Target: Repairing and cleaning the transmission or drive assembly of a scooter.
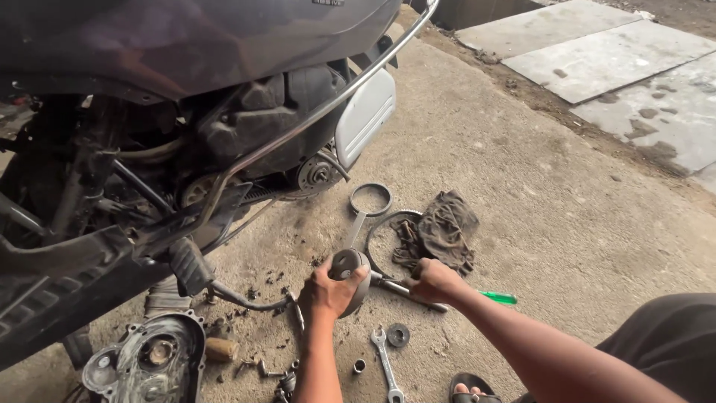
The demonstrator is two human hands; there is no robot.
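Pulley (347, 270) sits at lower centre, gripped in your closed left hand (328, 289); right hand (432, 280) is wrapped round the wrench (406, 291). Brace the pulley hard and pull the wrench steadily.

Daylight is soft and even, entering from the upper right, where the pale concrete slabs (619, 67) read brightest without blowing out. The scooter's underside (112, 172) at left falls into deep shadow, with engine detail lost in the dark, while its body panel (224, 37) carries a dull, hazy sheen. Focus is acceptably sharp on the concrete floor (537, 216) at centre; shadows there are faint and diffuse, and the edges show mild wide-angle stretching.
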